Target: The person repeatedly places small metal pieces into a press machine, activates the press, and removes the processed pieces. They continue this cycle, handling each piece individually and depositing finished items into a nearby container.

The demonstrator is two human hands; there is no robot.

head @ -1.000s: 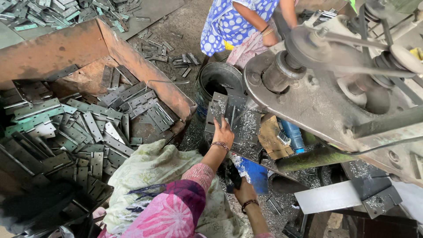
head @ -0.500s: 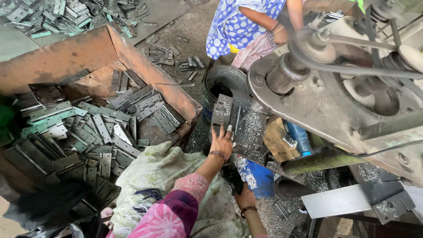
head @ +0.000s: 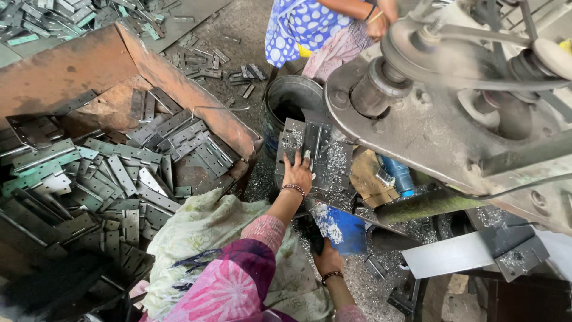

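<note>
My left hand, in a pink sleeve with a bangle at the wrist, lies flat with spread fingers on a grey perforated metal plate. The plate is dusted with metal filings and sits on the bed of a large press machine. My right hand is lower down, against a dark object beside a blue tub that holds filings. Its fingers are hidden, so its grip is unclear.
A rusty bin at left holds several flat metal hinge plates. A dark round bucket stands behind the plate. Another person in a blue dotted dress works at the far side. A spinning pulley and belt run overhead.
My left hand stays on the perforated plate, shifting slightly forward. My right hand stays by the blue tub. The view has drifted a little.
</note>
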